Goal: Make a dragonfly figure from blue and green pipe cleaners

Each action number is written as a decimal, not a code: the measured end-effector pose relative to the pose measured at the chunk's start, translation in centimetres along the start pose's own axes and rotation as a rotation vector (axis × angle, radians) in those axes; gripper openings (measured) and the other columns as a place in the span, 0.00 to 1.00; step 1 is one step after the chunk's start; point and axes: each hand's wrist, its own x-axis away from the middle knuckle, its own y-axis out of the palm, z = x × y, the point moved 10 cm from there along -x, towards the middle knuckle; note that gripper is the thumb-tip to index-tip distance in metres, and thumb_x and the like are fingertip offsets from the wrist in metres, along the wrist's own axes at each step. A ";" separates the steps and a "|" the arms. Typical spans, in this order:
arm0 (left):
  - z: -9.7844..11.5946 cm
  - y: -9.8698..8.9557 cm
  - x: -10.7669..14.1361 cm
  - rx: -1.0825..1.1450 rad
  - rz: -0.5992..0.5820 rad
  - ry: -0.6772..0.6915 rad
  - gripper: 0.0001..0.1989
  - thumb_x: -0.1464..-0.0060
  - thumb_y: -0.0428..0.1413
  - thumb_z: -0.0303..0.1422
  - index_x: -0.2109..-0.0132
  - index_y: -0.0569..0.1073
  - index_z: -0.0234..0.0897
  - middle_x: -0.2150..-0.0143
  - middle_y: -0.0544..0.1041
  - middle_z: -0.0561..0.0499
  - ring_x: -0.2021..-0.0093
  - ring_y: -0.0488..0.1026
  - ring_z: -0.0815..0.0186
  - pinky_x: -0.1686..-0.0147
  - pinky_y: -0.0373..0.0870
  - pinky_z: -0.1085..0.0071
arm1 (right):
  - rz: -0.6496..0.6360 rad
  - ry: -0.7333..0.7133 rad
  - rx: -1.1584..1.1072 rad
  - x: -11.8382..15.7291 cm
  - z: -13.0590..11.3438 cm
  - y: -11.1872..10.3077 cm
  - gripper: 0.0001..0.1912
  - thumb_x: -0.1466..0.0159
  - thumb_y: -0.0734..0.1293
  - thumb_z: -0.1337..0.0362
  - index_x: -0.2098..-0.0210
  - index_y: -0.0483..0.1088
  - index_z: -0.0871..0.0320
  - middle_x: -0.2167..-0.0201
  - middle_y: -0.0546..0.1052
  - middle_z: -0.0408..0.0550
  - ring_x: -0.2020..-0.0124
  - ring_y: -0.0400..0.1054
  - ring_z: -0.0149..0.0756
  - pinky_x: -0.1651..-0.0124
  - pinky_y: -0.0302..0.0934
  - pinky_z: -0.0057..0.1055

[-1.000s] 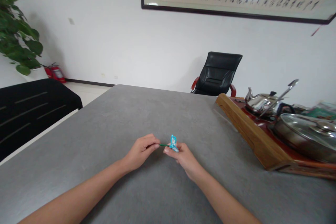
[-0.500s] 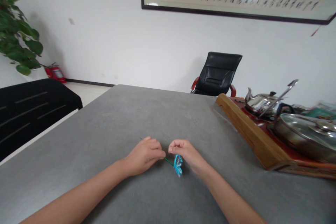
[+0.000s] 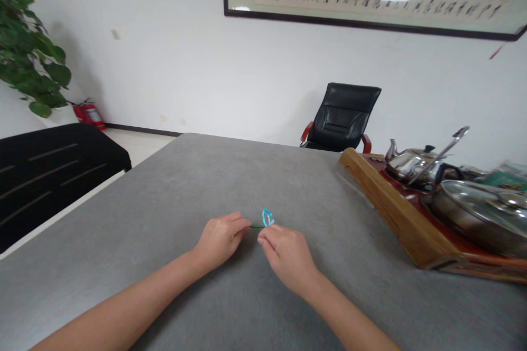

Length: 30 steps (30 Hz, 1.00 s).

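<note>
A small butterfly shape of turquoise twisted wire [image 3: 267, 218] stands on a thin green stem [image 3: 257, 226] just above the grey tabletop. My left hand [image 3: 220, 239] pinches the stem's near end between its fingertips. My right hand [image 3: 286, 255] lies close by, its curled fingertips just below the blue shape. I cannot tell whether they touch it. The hands are a short gap apart, and the stem spans part of that gap.
The grey table [image 3: 164, 186] runs ahead to a far edge. On the right stands a wooden tea tray [image 3: 395, 208] with a steel kettle [image 3: 405, 162] and a lidded steel pot [image 3: 477, 211]. Beyond the table are a black chair [image 3: 341, 115] and a black bench [image 3: 53, 164].
The blue piece has risen off the tabletop and shifted away from me, between my hands. Its stem now points sideways from my left fingers, and my right hand has moved in front of it.
</note>
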 end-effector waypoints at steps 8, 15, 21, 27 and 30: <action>-1.3 0.0 -0.5 0.256 0.038 -0.062 0.10 0.40 0.50 0.28 0.63 0.76 0.38 0.71 0.71 0.53 0.68 0.69 0.68 0.67 0.61 0.76 | 0.044 0.040 -0.025 0.0 1.0 0.1 0.08 0.36 0.60 0.68 0.69 0.70 0.56 0.71 0.75 0.42 0.69 0.69 0.32 0.66 0.52 0.25; -1.8 0.4 -0.9 0.454 0.012 -0.076 0.10 0.40 0.49 0.29 0.62 0.76 0.37 0.67 0.72 0.51 0.65 0.69 0.67 0.64 0.62 0.74 | 0.075 0.073 -0.143 0.0 1.9 0.1 0.08 0.37 0.60 0.68 0.70 0.69 0.57 0.74 0.73 0.42 0.71 0.67 0.31 0.67 0.51 0.24; -2.8 0.6 -0.8 0.563 0.052 -0.152 0.07 0.42 0.50 0.31 0.63 0.73 0.36 0.68 0.72 0.52 0.66 0.67 0.67 0.64 0.62 0.74 | 0.071 0.158 -0.363 -0.1 3.1 1.0 0.09 0.39 0.61 0.66 0.75 0.69 0.58 0.82 0.63 0.38 0.79 0.57 0.28 0.74 0.46 0.25; -2.5 0.3 -0.7 0.631 0.048 -0.159 0.09 0.41 0.50 0.35 0.67 0.68 0.35 0.72 0.67 0.55 0.69 0.63 0.69 0.68 0.60 0.75 | -0.060 0.289 -0.801 -0.6 5.5 4.4 0.12 0.45 0.65 0.59 0.79 0.66 0.59 0.85 0.56 0.36 0.82 0.47 0.26 0.77 0.42 0.26; -1.4 0.2 -0.8 0.663 -0.012 -0.088 0.10 0.41 0.50 0.35 0.67 0.70 0.34 0.71 0.67 0.54 0.69 0.64 0.69 0.66 0.60 0.75 | -0.093 0.322 -0.921 -0.8 5.9 4.7 0.13 0.48 0.67 0.56 0.81 0.66 0.59 0.84 0.59 0.37 0.80 0.49 0.26 0.76 0.44 0.26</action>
